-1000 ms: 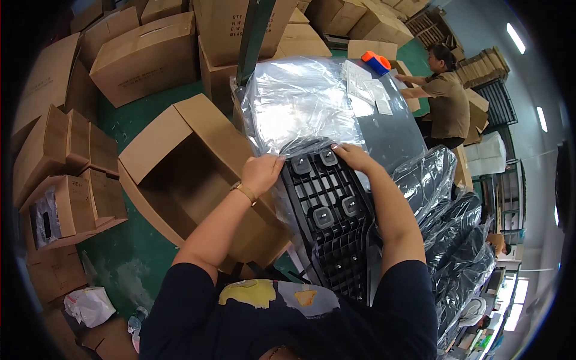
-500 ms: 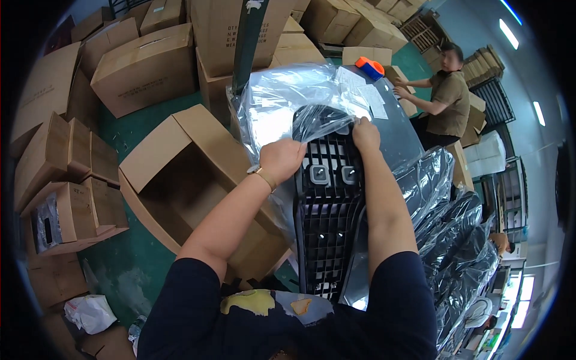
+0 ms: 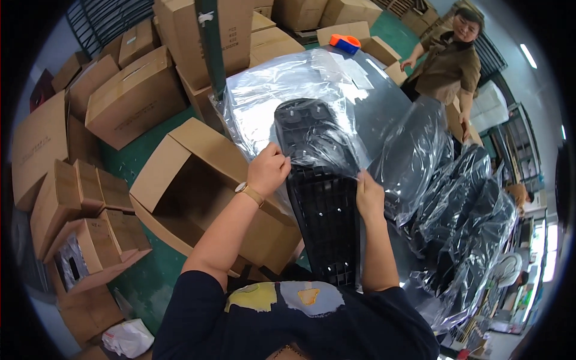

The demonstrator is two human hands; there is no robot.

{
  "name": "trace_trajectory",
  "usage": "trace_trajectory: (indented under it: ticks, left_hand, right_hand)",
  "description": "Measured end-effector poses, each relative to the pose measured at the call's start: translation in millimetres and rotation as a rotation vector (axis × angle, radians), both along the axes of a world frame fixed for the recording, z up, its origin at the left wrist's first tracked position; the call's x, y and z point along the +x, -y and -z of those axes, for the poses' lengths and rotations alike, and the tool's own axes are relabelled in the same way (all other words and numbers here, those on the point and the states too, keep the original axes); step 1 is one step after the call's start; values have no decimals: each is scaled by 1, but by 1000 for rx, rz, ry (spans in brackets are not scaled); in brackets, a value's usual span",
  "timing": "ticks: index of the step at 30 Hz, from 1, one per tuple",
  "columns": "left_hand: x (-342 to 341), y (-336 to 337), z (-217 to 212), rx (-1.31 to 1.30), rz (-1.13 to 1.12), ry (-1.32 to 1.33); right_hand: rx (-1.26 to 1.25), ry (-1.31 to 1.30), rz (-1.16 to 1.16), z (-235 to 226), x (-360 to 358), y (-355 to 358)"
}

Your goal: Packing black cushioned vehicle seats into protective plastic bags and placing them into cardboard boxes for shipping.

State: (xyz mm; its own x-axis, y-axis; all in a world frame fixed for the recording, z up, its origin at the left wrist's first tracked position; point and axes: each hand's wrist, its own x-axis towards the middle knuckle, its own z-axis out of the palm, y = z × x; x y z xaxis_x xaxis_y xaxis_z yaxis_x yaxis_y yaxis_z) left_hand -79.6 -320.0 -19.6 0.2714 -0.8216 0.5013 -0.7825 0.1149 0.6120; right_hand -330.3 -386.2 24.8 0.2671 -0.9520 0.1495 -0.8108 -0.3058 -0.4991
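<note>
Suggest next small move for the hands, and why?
Probably pull the bag further down the black grille: only its top is covered, the lower lattice is bare, and the left hand and right hand both grip the bag's open edge.

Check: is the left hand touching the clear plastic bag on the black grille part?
Touching. The head view shows the left hand with its fingers pinching the edge of the clear plastic bag where it meets the black grille part.

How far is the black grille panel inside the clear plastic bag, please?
Partly in: the black grille panel's top sits under the clear plastic bag; its lower half is bare.
</note>
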Motion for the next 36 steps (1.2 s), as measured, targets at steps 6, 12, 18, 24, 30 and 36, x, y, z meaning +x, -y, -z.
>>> trace_trajectory:
  ticks: [6, 12, 18, 24, 30, 36]
  left_hand:
    - [1, 3, -20, 133, 18, -90]
    - [-11, 26, -21, 156, 92, -71]
    - [-33, 18, -53, 68, 322, 15]
    - [-72, -11, -88, 37, 568, 194]
    - [-127, -61, -101, 181, 970, 41]
    - [-157, -108, -118, 415, 1471, -204]
  right_hand:
    - [473, -19, 59, 8, -90, -118]
    - [1251, 907, 182, 88, -152, -195]
    - [1090, 663, 140, 70, -126, -203]
    - [829, 899, 186, 66, -97, -222]
    - [799, 1064, 156, 68, -90, -219]
    - [793, 1146, 191, 85, -82, -225]
